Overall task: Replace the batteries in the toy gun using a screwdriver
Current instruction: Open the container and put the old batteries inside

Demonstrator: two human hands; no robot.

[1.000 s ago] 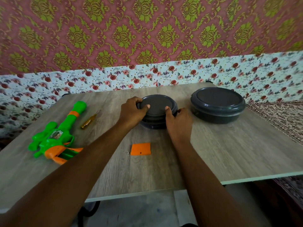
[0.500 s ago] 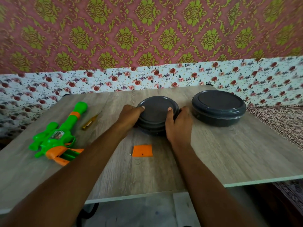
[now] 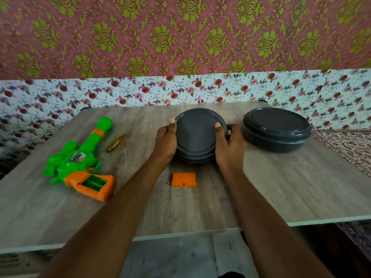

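Head view: toy gun [image 3: 76, 163] lies well left of fingers [image 3: 172, 128] gripping container [image 3: 198, 135].

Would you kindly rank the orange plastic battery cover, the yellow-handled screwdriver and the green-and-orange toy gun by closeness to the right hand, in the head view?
1. Orange plastic battery cover, near side, left of the right hand.
2. Yellow-handled screwdriver, past the left hand.
3. Green-and-orange toy gun, far left.

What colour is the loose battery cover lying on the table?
The cover is orange; head view shows it.
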